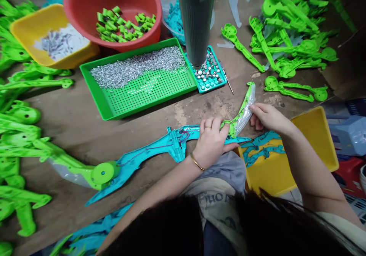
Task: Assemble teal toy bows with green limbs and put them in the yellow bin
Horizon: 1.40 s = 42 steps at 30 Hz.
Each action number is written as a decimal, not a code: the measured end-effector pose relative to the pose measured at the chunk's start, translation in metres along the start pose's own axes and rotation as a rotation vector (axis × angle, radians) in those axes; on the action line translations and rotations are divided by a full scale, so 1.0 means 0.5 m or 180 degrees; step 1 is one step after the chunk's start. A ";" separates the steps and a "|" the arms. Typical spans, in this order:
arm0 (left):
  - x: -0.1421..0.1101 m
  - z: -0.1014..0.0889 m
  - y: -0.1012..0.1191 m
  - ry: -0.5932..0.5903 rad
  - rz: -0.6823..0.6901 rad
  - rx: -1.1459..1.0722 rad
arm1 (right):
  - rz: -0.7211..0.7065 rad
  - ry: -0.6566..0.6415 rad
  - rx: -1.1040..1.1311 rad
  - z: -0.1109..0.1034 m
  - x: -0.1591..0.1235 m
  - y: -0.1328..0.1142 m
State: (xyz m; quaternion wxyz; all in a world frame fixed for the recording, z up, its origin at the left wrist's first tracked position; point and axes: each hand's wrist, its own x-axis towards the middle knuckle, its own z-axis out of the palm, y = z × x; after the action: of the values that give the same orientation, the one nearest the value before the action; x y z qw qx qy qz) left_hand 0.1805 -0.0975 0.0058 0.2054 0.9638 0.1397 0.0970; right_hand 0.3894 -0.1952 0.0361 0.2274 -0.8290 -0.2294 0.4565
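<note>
Left hand (pixel 211 139) partly hides blue frame (pixel 148 150); right hand (pixel 268 118) pinches translucent piece (pixel 244 115).

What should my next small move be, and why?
Probably press the clear strip along the green limb with your right hand: its fingertips are already at the strip's edge, the strip lies against the limb, and your left hand grips the blue frame, so it could steady things.

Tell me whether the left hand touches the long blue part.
Touching: in the head view, the left hand lies across the long blue part, thumb at its near edge.
</note>
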 end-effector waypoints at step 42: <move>-0.016 -0.012 -0.022 -0.0253 0.0592 0.0504 | -0.0414 0.0562 0.0828 -0.058 0.115 -0.015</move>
State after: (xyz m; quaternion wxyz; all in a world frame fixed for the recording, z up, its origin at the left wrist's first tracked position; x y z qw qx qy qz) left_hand 0.1688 -0.0882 0.0056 0.1241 0.9889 0.0486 0.0659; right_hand 0.4403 -0.1603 0.0168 0.3811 -0.8129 -0.2007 0.3921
